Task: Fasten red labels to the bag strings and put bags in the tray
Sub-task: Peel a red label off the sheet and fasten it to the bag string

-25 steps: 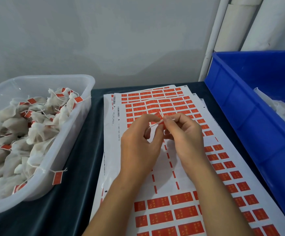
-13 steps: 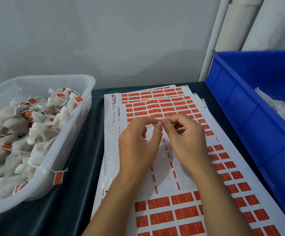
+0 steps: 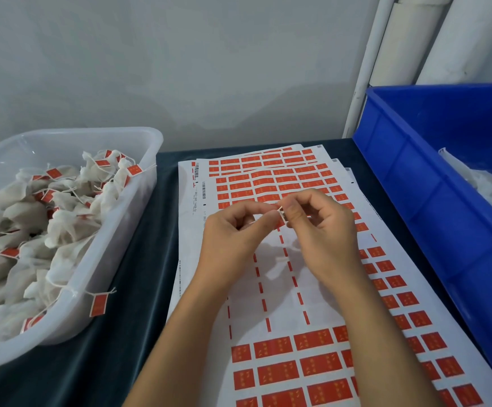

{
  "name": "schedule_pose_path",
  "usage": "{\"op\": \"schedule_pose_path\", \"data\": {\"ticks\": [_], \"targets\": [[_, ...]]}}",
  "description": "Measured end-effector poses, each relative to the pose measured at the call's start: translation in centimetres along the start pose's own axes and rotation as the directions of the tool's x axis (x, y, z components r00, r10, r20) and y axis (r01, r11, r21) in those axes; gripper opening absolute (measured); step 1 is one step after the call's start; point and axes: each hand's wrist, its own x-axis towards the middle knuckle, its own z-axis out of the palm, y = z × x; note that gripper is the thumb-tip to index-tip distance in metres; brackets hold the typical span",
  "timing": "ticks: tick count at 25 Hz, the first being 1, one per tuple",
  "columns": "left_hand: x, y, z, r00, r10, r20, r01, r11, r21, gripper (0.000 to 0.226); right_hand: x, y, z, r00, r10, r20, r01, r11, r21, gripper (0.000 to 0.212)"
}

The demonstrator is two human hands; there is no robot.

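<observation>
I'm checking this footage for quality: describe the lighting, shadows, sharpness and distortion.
Head view: soft, even light with no harsh glare; the hands cast faint shadows on the label sheets. The clear tray and blue bin bow outward, showing wide-angle distortion. The left hand and right hand look fairly sharp, but the label print is too small to read.

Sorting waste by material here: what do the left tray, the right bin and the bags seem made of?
Left tray: translucent, glossy plastic; contents show through its wall. Blue bin: opaque moulded plastic with ribbed sides. Bags: soft white fabric-like mesh, probably nonwoven; gathered and wrinkled.
</observation>
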Motion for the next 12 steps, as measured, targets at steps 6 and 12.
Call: {"op": "schedule_pose_path", "data": {"ticks": [6, 12], "targets": [[-0.12, 0.44, -0.57, 0.998, -0.052, 0.045, 0.055, 0.997, -0.062, 0.006, -0.09, -0.02, -0.01, 1.000, 0.005, 0.026, -0.006, 0.999, 0.047, 0.014], [-0.43, 0.88, -0.38, 0.997, -0.073, 0.038, 0.076, 0.994, -0.082, 0.008, -0.10, -0.03, 0.06, 1.000, 0.011, 0.019, -0.012, 0.999, 0.050, 0.013]]}}
